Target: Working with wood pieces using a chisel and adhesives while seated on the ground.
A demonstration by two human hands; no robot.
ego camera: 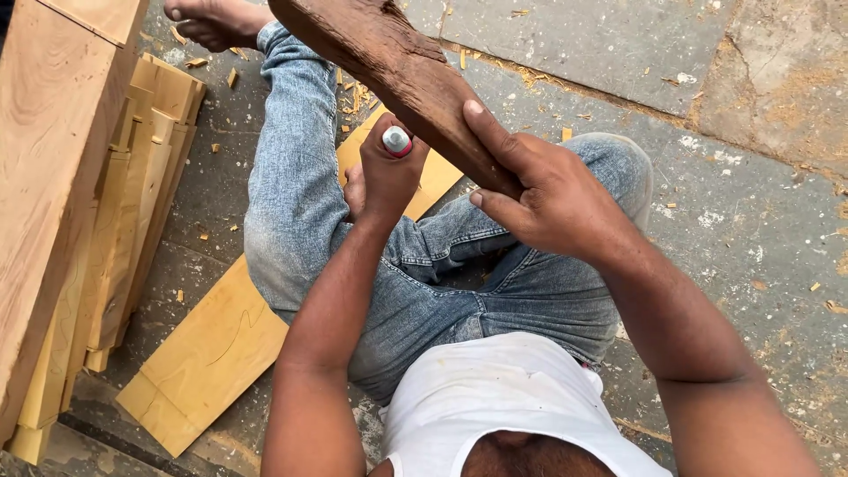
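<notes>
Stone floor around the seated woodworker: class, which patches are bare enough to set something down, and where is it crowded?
Freest is the stone floor right of the right hand, holding only scattered chips. A narrower strip lies between the stacked boards and the flat plank. The lap is crowded: left hand grips a tool under the dark mallet.

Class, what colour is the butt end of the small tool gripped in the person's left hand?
Red with a white cap, seen in the head view.

Soft, even daylight, faint shadows, sharp throughout; edges perhaps slightly stretched by the lens.
</notes>
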